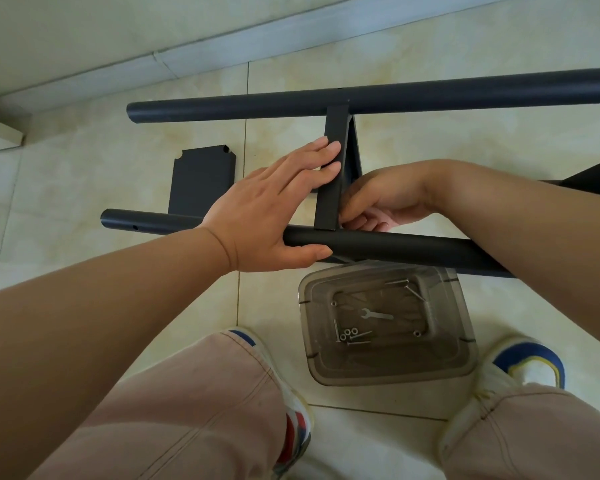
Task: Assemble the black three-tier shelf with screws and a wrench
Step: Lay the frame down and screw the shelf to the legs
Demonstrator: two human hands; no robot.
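Two black poles from the head camera: far pole and near pole lying roughly parallel on the tiled floor, bridged by a shelf panel standing on edge between them, presumably so its corners meet the poles' screw holes. Left hand spread flat, fingers pressed against the panel's side and thumb resting along the near pole, apparently bracing panel and pole together against tipping or sliding. Right hand tucked in just beside the panel's lower corner at the near pole, fingertips curled and bunched there; likely seating a screw or nut, though nothing small enough visible between them to confirm, so no telling what is pinched, if anything. Second flat panel lying on the floor to the left, partly under the near pole, waiting its turn. Clear grey plastic box between the shoes, close below the work for easy reach, holding the wrench, loose screws and nuts. Judging by the unused wrench and spare panel, assembly at an early tier.
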